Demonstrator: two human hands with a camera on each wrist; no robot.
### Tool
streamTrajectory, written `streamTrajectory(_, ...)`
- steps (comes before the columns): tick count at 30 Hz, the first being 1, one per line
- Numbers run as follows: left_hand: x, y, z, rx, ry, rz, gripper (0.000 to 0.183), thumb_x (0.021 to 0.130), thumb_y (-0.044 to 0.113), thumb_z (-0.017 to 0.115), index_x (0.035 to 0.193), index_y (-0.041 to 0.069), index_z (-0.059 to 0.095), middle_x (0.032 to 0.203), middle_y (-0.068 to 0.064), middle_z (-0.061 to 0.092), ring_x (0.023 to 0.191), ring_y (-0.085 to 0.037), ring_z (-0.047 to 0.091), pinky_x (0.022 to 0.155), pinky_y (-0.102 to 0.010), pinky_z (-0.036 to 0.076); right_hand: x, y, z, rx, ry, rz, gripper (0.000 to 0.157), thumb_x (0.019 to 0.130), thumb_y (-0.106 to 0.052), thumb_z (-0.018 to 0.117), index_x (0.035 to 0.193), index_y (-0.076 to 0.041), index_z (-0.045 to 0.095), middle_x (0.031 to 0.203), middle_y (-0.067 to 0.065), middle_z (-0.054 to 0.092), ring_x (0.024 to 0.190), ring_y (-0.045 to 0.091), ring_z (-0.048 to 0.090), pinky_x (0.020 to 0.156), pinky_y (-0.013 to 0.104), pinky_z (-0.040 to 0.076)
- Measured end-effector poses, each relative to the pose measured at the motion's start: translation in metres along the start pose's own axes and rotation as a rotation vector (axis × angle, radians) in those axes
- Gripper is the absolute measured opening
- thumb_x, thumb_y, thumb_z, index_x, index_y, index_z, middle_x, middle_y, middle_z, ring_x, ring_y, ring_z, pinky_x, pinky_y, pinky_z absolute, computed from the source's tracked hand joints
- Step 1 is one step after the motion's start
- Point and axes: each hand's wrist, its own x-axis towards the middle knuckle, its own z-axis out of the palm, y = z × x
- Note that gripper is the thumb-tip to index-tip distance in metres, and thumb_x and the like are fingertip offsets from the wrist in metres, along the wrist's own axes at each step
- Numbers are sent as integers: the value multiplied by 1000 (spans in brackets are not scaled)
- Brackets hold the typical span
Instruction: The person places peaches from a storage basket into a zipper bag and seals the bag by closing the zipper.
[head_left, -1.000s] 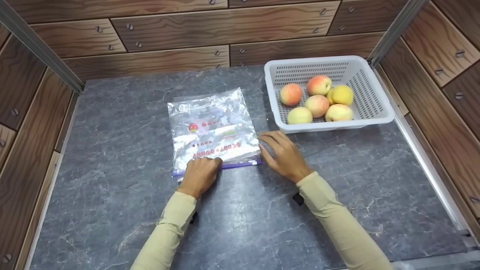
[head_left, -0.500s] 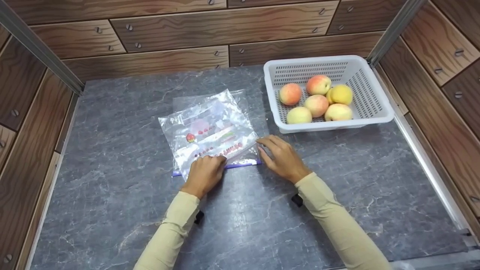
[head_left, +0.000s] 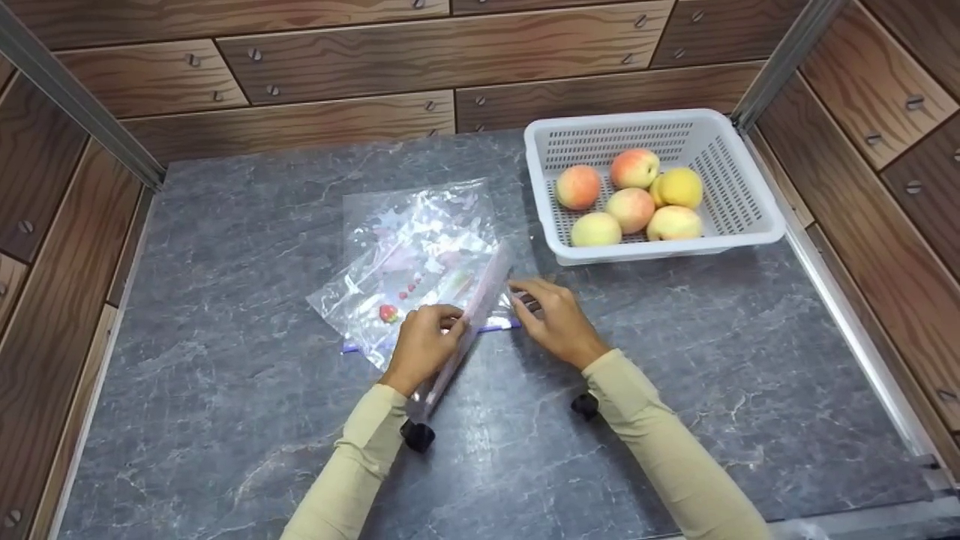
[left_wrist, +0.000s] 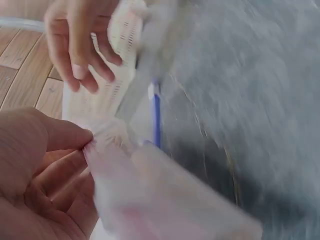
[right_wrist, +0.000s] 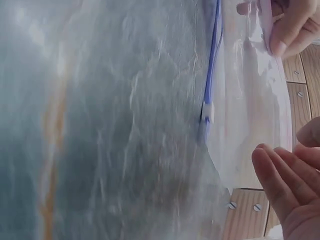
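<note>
Two clear plastic zip bags lie one over the other on the table. My left hand [head_left: 424, 341] pinches the pinkish edge of the upper zip bag [head_left: 401, 262], printed with strawberries, between thumb and finger; that edge stands up off the table. The left wrist view shows this pinch on the bag [left_wrist: 112, 165] too. Underneath, the lower zip bag [head_left: 364, 210] lies flat, its purple zip strip [head_left: 499, 327] toward me, with a white slider [right_wrist: 208, 114]. Beside the bags' right edge is my right hand [head_left: 559, 322], its fingers loosely bent and apparently holding nothing.
A white slotted basket [head_left: 750, 241] stands at the back right, holding several peaches [head_left: 630, 210] and a yellow fruit [head_left: 681, 187]. Wood-patterned walls [head_left: 345, 60] enclose the grey marbled table [head_left: 225, 300] at the back and sides.
The upper bag has turned askew over the lower one, and its right edge has been raised. My left hand moved slightly right with it; my right hand barely shifted.
</note>
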Motion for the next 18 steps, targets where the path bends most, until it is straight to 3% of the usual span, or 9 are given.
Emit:
streamTrajectory(6, 2, 6, 6, -262, -11, -150, 16, 94, 9, 70, 100, -4, 76, 90, -14, 77, 84, -19, 74, 72, -29, 60, -2, -7, 8, 188, -52, 175, 35, 98, -5, 66, 128, 12, 62, 125, 29, 65, 97, 34, 73, 82, 29, 60)
streamTrajectory(13, 1, 14, 17, -592, -7, -306, 20, 94, 10, 70, 103, -8, 74, 81, -15, 75, 58, -12, 66, 51, -27, 56, -1, -19, 15, 396, -67, 312, 35, 100, -5, 63, 131, 12, 60, 128, 30, 62, 100, 36, 72, 83, 40, 60)
streamTrajectory(18, 1, 17, 23, -745, 12, -388, 24, 92, 11, 72, 105, -9, 72, 85, -15, 76, 62, -12, 69, 58, -27, 59, -1, -16, 22, 547, -66, 401, 37, 103, -7, 59, 133, 14, 56, 130, 30, 61, 103, 30, 71, 87, 43, 59)
